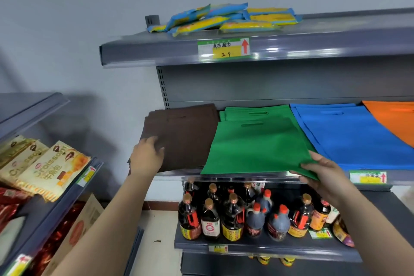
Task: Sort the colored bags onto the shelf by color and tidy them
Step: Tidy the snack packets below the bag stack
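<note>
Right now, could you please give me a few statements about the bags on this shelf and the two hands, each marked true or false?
1. The right hand pinches the near corner of the top green bag. True.
2. The green bags lie between the brown bags and the blue bags. True.
3. The orange bag lies at the left end of the row. False: it lies at the right end, beside the blue bags.
4. The left hand rests on the blue bags. False: it rests on the near left corner of the brown bags.
5. Bottles stand on the shelf below the bags. True.
</note>
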`<action>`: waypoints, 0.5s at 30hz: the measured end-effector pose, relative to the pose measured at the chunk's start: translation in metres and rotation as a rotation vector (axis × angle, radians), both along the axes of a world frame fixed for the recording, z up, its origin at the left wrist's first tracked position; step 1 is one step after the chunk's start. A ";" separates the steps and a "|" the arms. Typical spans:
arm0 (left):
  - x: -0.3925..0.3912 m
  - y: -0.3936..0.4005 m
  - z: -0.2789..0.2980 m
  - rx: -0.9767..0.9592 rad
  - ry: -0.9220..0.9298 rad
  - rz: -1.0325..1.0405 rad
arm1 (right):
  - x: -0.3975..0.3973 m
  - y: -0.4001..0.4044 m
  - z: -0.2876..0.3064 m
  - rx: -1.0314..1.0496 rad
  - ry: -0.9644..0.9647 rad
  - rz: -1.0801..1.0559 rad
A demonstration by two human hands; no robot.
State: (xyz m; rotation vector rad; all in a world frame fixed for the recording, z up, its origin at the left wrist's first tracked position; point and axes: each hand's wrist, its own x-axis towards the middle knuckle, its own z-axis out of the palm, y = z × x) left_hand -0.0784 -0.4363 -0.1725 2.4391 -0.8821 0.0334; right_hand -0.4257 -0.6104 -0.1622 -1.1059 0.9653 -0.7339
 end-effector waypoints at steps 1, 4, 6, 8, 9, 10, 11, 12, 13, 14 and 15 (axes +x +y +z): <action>-0.012 -0.007 -0.002 -0.047 0.070 -0.056 | 0.000 -0.008 0.000 0.001 0.018 0.001; -0.052 -0.031 -0.007 -0.056 0.160 -0.216 | 0.000 -0.030 -0.002 0.013 0.053 -0.021; -0.076 -0.049 -0.012 -0.032 0.184 -0.288 | -0.001 -0.046 -0.006 -0.024 0.104 -0.026; -0.094 -0.067 -0.018 0.013 0.178 -0.339 | -0.001 -0.060 -0.006 -0.062 0.177 -0.034; -0.102 -0.076 -0.020 0.032 0.158 -0.349 | -0.002 -0.067 -0.007 -0.079 0.204 -0.038; -0.108 -0.084 -0.021 0.050 0.141 -0.351 | -0.003 -0.074 -0.008 -0.085 0.217 -0.050; -0.113 -0.092 -0.022 0.065 0.120 -0.353 | -0.004 -0.079 -0.007 -0.093 0.224 -0.058; -0.118 -0.099 -0.023 0.083 0.100 -0.352 | -0.005 -0.084 -0.008 -0.107 0.242 -0.066; -0.122 -0.105 -0.023 0.102 0.078 -0.349 | -0.005 -0.089 -0.007 -0.120 0.247 -0.075; -0.125 -0.110 -0.024 0.121 0.065 -0.344 | -0.006 -0.094 -0.008 -0.138 0.270 -0.082; -0.127 -0.115 -0.024 0.135 0.054 -0.341 | -0.006 -0.100 -0.011 -0.174 0.312 -0.087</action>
